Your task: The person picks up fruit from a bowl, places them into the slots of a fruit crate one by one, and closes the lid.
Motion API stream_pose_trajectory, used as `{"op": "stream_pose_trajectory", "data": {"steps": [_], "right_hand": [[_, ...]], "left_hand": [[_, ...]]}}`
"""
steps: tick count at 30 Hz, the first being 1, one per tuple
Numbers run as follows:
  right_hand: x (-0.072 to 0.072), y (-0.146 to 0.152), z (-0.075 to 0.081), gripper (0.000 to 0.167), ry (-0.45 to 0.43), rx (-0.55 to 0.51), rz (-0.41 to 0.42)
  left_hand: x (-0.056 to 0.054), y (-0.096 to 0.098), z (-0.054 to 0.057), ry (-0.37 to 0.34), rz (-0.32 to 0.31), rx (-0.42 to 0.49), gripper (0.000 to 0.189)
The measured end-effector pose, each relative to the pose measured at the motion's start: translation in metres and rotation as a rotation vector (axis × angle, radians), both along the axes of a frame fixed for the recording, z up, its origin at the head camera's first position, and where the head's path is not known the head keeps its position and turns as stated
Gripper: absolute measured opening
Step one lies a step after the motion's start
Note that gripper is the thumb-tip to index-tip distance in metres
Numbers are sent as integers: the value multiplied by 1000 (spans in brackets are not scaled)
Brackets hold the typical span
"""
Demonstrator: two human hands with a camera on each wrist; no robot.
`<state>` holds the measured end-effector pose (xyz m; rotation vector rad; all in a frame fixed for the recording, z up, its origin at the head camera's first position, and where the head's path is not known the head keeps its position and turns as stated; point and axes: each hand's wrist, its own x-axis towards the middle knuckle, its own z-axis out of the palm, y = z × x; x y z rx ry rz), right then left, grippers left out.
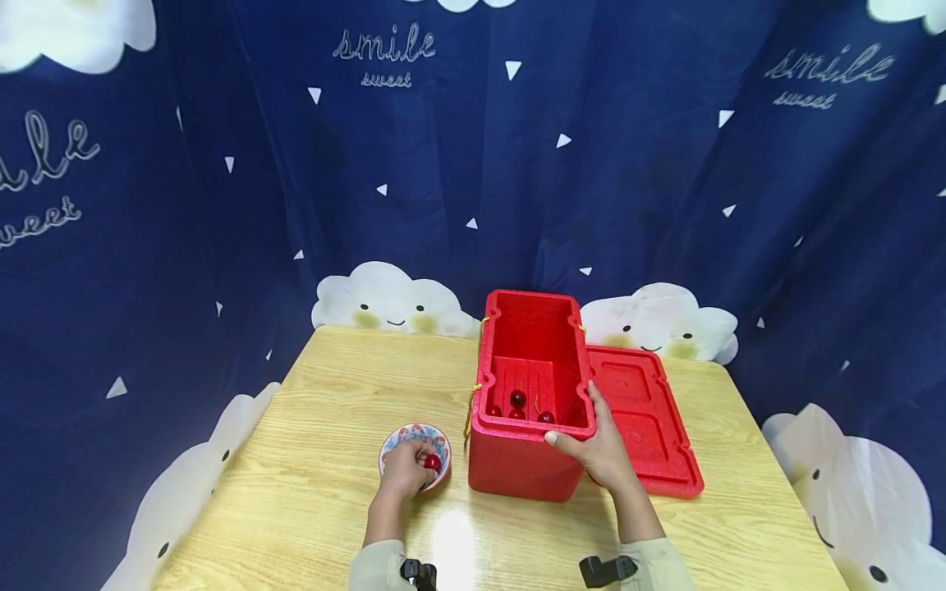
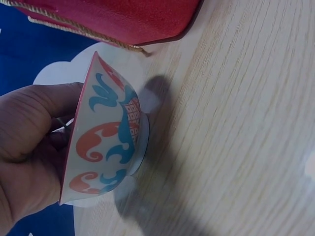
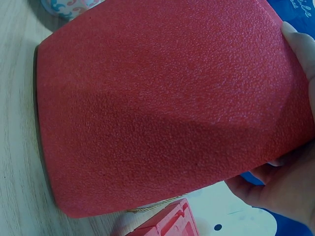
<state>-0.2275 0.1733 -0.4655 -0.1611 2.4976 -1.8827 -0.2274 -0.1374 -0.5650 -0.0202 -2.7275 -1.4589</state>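
Note:
My left hand (image 1: 408,468) reaches into a small patterned bowl (image 2: 108,132) on the table, fingers curled below the rim. A red cherry (image 1: 432,462) shows at its thumb and fingertips, pinched there; in the left wrist view the bowl's wall hides it. My right hand (image 1: 608,447) grips the near right corner of a red foam box (image 1: 526,468), thumb along the front rim and fingers down the right side. Several cherries (image 1: 517,399), dark and bright red, lie on the box's floor near its front wall.
The box's red lid (image 1: 650,427) lies on the wooden table (image 1: 310,492), right of the box. Gold cord (image 1: 473,402) hangs down the box's left side. A dark blue curtain (image 1: 414,164) with clouds surrounds the table's back and sides.

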Motion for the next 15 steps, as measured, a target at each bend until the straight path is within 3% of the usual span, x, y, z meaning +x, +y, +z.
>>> {"op": "stream_pose_trajectory", "data": {"steps": [6, 15], "right_hand": [[4, -3, 12, 108, -17, -5, 6], [-3, 1, -6, 110, 19, 10, -2]], "left_hand": [[0, 1, 1, -1, 10, -26, 32], [2, -2, 14, 37, 9, 13, 32]]}}
